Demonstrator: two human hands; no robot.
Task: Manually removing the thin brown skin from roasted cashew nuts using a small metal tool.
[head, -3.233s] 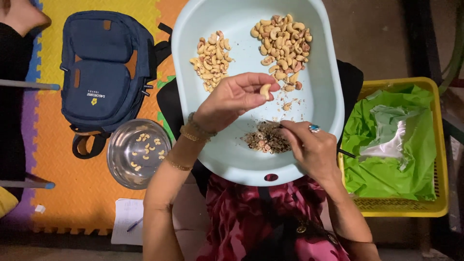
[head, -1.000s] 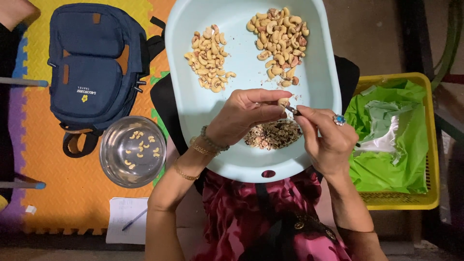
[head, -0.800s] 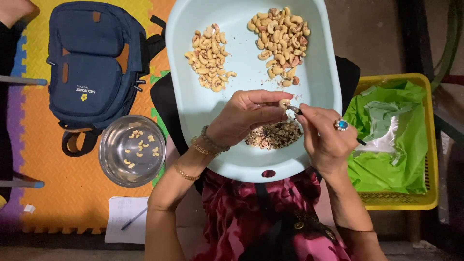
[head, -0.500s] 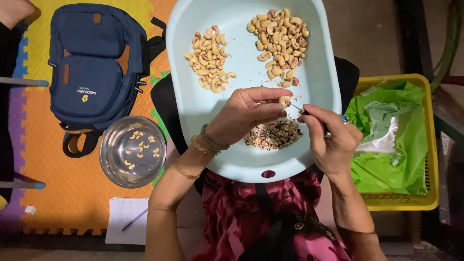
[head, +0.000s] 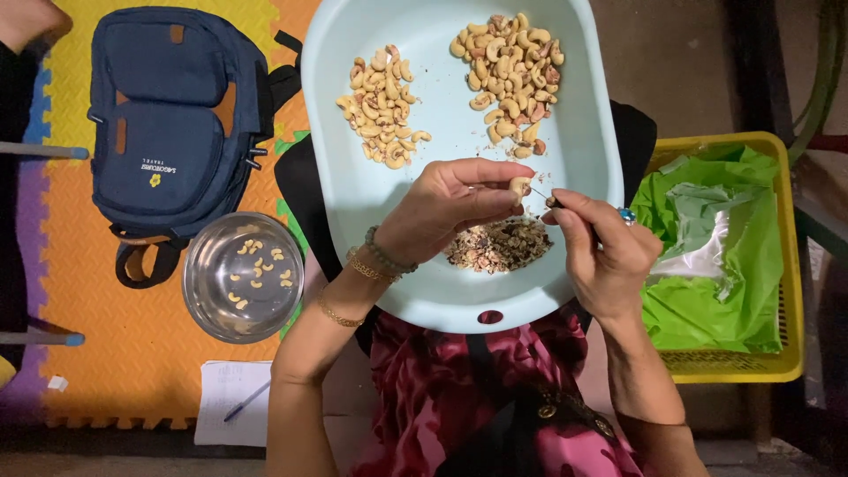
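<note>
Blue tray holds nuts; left hand pinches one nut, right hand grips a pick, peeling.

1. You have two hands at work: left, right.
2. One cashew sits in your left grip.
3. One tray holds two cashew piles and one heap of skins.
4. One bowl, one backpack, one yellow basket.
</note>
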